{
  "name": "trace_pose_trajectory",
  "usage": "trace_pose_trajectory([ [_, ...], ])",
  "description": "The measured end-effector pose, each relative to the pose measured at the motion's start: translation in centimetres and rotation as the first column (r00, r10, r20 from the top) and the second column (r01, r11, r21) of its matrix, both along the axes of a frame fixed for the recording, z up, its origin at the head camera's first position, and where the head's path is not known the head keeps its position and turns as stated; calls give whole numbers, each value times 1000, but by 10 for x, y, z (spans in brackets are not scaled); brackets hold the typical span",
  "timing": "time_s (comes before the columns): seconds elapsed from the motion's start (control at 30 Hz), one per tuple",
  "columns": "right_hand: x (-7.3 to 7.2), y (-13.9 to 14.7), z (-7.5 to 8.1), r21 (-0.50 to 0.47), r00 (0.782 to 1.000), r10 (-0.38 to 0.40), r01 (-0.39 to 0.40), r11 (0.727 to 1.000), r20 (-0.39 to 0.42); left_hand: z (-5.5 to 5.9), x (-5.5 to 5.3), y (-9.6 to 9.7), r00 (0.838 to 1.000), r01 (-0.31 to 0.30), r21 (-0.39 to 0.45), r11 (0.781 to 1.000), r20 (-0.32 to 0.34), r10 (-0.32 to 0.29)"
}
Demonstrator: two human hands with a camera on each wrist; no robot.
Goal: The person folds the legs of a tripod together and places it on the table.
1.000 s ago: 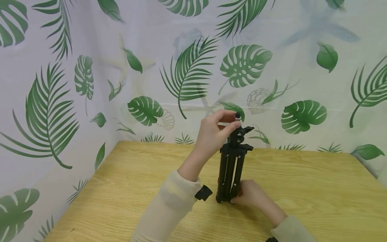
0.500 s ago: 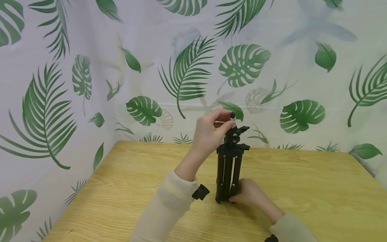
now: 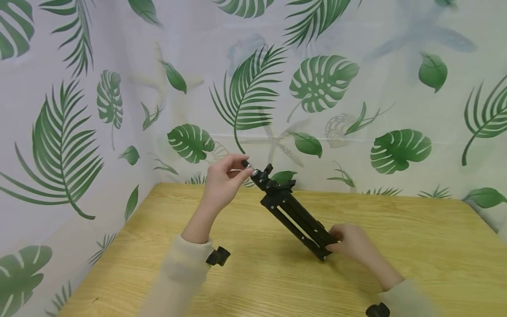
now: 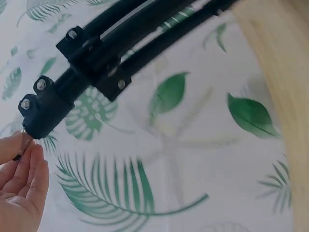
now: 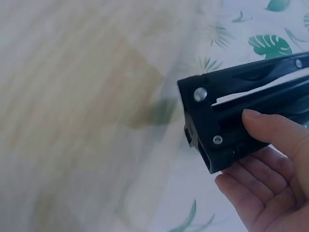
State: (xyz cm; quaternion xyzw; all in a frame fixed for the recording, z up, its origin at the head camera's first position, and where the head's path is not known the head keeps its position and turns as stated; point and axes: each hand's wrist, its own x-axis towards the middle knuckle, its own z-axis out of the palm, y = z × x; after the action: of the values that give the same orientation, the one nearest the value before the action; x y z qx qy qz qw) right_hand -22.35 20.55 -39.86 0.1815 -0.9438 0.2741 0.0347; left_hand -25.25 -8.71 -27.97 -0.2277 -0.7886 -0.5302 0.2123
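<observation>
A folded black tripod (image 3: pixel 301 215) leans diagonally over the table, its head end up to the left and its feet low to the right. My left hand (image 3: pixel 222 182) pinches the silver, black-tipped stud at the top between thumb and fingers. Around the bottom of the folded legs my right hand (image 3: pixel 352 244) grips, the thumb lying along one leg. The left wrist view shows the tripod's collar (image 4: pixel 50 113) with its screws just above my fingertips. In the right wrist view the squared leg end (image 5: pixel 207 130) juts out past my thumb.
The wooden table (image 3: pixel 158 264) spreads under both hands. Behind it and along the left hangs a white cloth (image 3: pixel 336 26) printed with green leaves. A black wrist mount (image 3: pixel 218 256) sits by the left sleeve, and another mount (image 3: pixel 378 310) by the right.
The tripod has gone from upright to tilted, its top swinging left and down with my left hand. My right hand has moved right and slightly up with the foot end.
</observation>
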Motion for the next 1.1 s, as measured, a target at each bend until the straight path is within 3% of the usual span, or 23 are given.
trace_pose_trajectory([
  [0.13, -1, 10, 6, 53, 1000, -23, 24, 998, -18, -17, -1, -17, 997, -36, -82, 996, 62, 42],
  [0.3, 0, 20, 7, 110, 998, -59, 63, 992, -37, -42, -4, -27, 988, -30, -151, 988, 147, 53],
  [0.47, 2, 24, 7, 157, 995, -85, 92, 983, -48, -67, -9, -32, 976, -31, -259, 965, 202, 85],
  [0.6, 2, 27, 6, 193, 991, -99, 115, 974, -86, -83, -12, -33, 972, -26, -371, 928, 208, 111],
  [0.93, 4, 29, 0, 237, 989, -119, 136, 962, -87, -114, -18, -32, 976, 85, -606, 791, 211, 57],
  [1.1, 4, 29, -2, 260, 986, -129, 153, 953, -105, -124, -19, -31, 971, 126, -634, 763, 236, 36],
])
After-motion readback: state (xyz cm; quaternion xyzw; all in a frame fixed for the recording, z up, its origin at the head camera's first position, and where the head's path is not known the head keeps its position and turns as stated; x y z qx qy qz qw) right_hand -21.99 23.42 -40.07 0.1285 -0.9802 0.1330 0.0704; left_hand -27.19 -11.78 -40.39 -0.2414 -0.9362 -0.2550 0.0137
